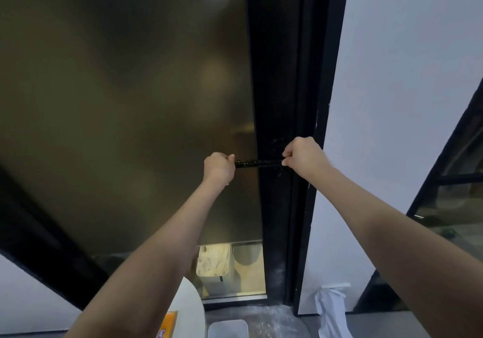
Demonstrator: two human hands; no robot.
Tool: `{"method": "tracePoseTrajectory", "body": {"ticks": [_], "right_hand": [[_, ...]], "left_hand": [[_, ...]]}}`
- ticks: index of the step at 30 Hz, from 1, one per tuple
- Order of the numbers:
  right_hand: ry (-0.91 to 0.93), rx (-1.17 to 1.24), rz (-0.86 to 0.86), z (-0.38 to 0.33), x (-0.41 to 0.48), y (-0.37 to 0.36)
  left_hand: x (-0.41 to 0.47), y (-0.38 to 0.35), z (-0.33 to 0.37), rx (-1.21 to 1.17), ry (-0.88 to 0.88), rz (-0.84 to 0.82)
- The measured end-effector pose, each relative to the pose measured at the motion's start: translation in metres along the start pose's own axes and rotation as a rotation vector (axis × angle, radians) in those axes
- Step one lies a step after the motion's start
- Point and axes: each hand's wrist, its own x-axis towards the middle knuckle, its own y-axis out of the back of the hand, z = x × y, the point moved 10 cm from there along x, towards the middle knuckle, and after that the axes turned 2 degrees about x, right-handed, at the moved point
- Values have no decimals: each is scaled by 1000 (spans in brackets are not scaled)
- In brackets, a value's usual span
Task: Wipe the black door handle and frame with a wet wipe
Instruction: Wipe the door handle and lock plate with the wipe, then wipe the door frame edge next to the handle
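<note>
While the black door handle [257, 163] lies horiz. at mid-door, long axis left-right, free end pointing left over the frosted glass [130, 102], left hand [219, 167] grips that end & right hand [304, 157] curls round the other end, at the black frame [277, 76].

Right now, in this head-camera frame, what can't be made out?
Head view:
1. Wet wipe: none shows; any would be hidden inside the left hand or right hand, both curled round the black door handle.
2. Handle ends: covered by those hands.
3. Behind the frosted glass: only blurred shapes.
4. Orange packet: cut off by the bottom edge and the left forearm; print unreadable.
</note>
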Motion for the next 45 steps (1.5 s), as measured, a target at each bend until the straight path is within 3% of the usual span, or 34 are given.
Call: {"method": "tracePoseTrajectory", "body": {"ticks": [3,7,12,16,23,28,30,34,40,45], "right_hand": [[56,-58,4,-5,-3,-4],[175,-60,-59,-22,-10,-17],[308,-188,-78,-48,-24,-39],[340,-211,3,-61,-30,-46],[301,-207,105,-63,-37,-57],[405,-9,408,-76,-65,-57],[472,75,454,-79,-85,-71],[469,66,126,-62,-113,-166],[191,-111,-505,-13,-160,-296],[37,-257,-738,8,-192,-343]], "left_hand": [[-4,8,14,49,-95,24],[-15,11,16,-88,-184,-22],[-29,5,-10,-280,-125,-106],[-40,-3,-33,-272,-85,-227],[-68,-51,-109,16,1,-516],[-93,-95,-188,64,121,-601],[-101,-110,-212,87,137,-603],[-116,-131,-254,121,186,-604],[-128,-152,-292,187,151,-647],[-140,-166,-317,205,150,-707]]}}
